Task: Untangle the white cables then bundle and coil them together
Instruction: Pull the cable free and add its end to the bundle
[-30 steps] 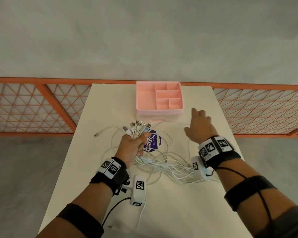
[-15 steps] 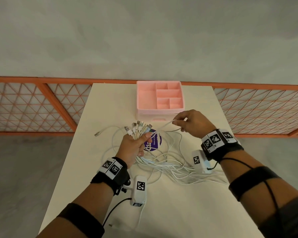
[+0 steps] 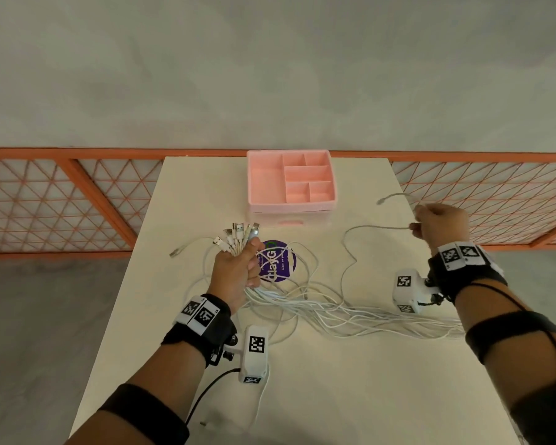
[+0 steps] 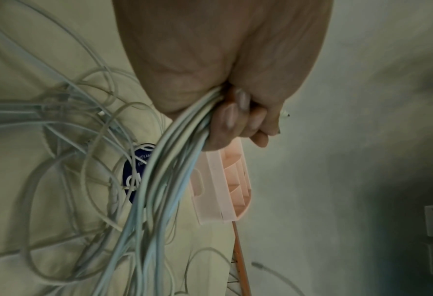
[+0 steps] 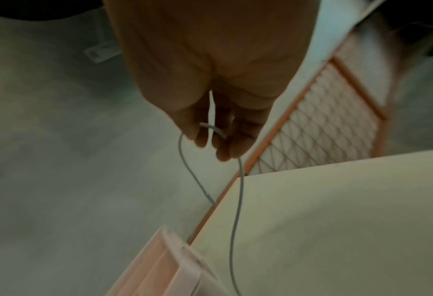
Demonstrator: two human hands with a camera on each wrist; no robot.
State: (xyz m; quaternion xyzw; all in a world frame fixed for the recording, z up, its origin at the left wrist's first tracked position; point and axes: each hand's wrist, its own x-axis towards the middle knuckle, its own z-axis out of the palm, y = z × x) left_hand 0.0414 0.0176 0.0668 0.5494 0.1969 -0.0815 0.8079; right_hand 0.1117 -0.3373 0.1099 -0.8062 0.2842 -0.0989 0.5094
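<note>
- The left hand (image 3: 235, 274) is gripping a bunch of white cables (image 3: 321, 311) in a closed fist at mid-table, their plug ends (image 3: 238, 236) fanning up and away out of the fist; roughly eight or nine plugs are showing, though overlap is blocking an exact count.
- One more plug end (image 3: 175, 252) is lying loose on the table (image 3: 350, 396), left of the fist.
- In the left wrist view the fingers (image 4: 232, 118) are curling round the strands, which are spilling down into tangled loops.
- The right hand (image 3: 440, 224) is pinching a single cable (image 3: 376, 229) at the right edge of the table, lifted off the surface; its tip (image 3: 380, 201) is hanging free to the left of the hand.
- That cable is trailing back left and near into the tangle, which is spreading from the fist toward the near right edge.
- One pink organizer tray (image 3: 291, 183), with five compartments, is sitting at the far edge, centred.
- One purple round sticker (image 3: 278, 261) is lying under the loops, just right of the fist.
- Bare tabletop is showing along the near half and at the far left.
- An orange lattice railing (image 3: 61, 200) is running behind the table.
</note>
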